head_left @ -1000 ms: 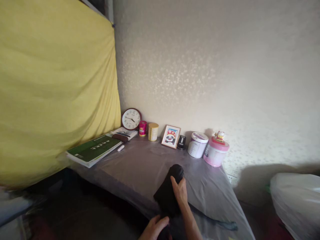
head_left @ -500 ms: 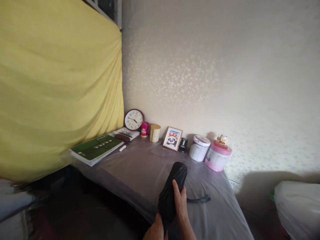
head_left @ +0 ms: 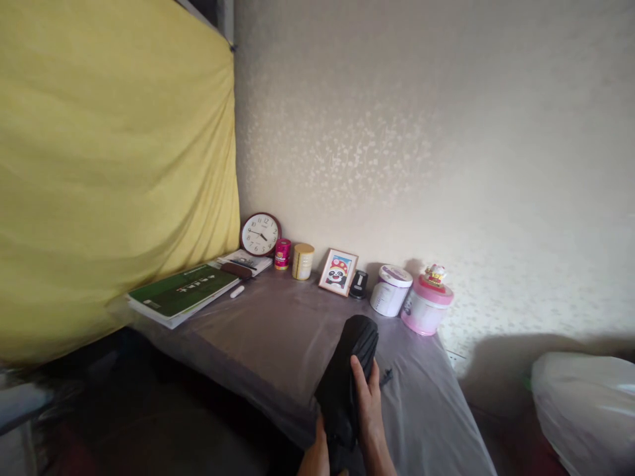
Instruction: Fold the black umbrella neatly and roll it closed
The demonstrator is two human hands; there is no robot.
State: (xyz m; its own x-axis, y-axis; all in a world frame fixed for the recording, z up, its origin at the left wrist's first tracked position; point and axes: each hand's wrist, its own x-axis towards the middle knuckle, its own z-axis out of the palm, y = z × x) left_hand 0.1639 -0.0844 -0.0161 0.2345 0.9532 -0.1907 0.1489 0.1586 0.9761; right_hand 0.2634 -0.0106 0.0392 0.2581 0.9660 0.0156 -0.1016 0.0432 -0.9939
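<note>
A folded black umbrella (head_left: 340, 390) is held tilted over the near side of the table, its rounded top end pointing away from me. My right hand (head_left: 368, 410) wraps round its right side, thumb lying along the dark fabric. At the lower end, my left hand (head_left: 315, 451) grips the umbrella from the left; most of its fingers are hidden beneath or behind it. A small dark bit of strap (head_left: 386, 377) shows just right of my right hand.
Along the wall stand a round clock (head_left: 260, 234), a pink can (head_left: 282, 254), a yellow tin (head_left: 302, 262), a panda picture frame (head_left: 338, 272), a black stapler-like item (head_left: 358, 285) and two tubs. A green book (head_left: 183, 291) lies left. A white bag (head_left: 585, 403) bulges at right.
My right hand and the umbrella's top have shifted slightly right. My left hand has moved up against the lower left side. Less of the strap shows. The view has turned slightly right.
</note>
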